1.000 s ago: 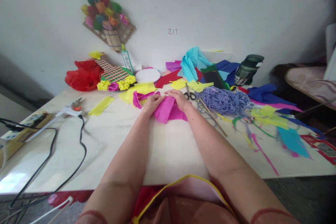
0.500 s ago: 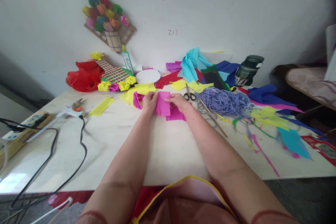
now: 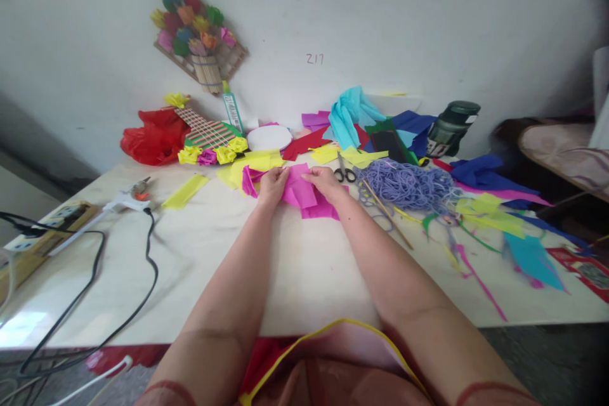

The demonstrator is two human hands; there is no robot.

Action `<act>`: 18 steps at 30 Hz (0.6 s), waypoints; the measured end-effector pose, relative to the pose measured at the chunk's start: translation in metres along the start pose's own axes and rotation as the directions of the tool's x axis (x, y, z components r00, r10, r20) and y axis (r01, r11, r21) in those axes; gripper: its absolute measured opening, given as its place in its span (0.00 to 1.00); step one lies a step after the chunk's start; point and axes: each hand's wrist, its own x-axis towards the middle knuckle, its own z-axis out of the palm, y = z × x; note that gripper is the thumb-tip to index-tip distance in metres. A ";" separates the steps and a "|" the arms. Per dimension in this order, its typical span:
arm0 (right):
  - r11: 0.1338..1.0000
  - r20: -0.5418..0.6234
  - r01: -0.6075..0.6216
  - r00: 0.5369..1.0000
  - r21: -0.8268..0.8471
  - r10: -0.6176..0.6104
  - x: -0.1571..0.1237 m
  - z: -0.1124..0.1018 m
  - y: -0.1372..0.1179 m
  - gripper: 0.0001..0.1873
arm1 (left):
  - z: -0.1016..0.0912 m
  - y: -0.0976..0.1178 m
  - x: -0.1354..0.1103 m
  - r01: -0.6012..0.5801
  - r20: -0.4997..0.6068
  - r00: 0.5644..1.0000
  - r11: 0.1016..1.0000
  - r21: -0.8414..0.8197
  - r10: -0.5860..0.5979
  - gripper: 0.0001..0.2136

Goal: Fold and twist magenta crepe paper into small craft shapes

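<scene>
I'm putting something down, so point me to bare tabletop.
Bare tabletop lies between the left forearm and the right forearm, this side of the magenta crepe paper; another patch runs from the black cord to the left forearm. It is crowded along the wall, and around the scissors and purple yarn.

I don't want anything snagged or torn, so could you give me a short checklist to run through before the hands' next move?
1. Left hand has a grip on the magenta paper: ok, pinched at its left side.
2. Right hand has a grip too: ok, pinched near the upper right edge.
3. Magenta paper lies flat and single: not ok, it is folded with loose flaps.
4. Scissors well apart from the hands: not ok, they lie close beside the right hand.
5. Black cable off the forearms: ok, it lies left of them.
6. Paper free of small tears: cannot tell, too fine to see.
</scene>
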 end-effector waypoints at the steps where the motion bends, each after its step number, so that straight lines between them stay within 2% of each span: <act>1: 1.000 0.002 0.014 1.000 -0.020 -0.014 0.000 0.001 -0.001 0.09 | 0.000 0.001 0.000 0.006 -0.006 1.000 1.000 0.011 -0.006 0.14; 11: 0.989 -0.052 0.094 0.994 -0.110 -0.100 0.003 0.003 -0.001 0.10 | -0.003 0.002 0.001 0.033 -0.064 0.997 0.999 -0.004 -0.034 0.15; 14: 0.999 -0.036 0.041 0.999 0.031 -0.040 0.002 0.003 -0.001 0.11 | -0.004 0.001 0.000 0.019 -0.066 0.998 1.000 0.001 -0.019 0.15; 18: 0.947 0.076 -0.151 0.988 0.282 0.135 -0.002 0.004 -0.004 0.13 | -0.002 0.002 0.000 -0.014 -0.038 0.999 1.000 -0.017 0.014 0.15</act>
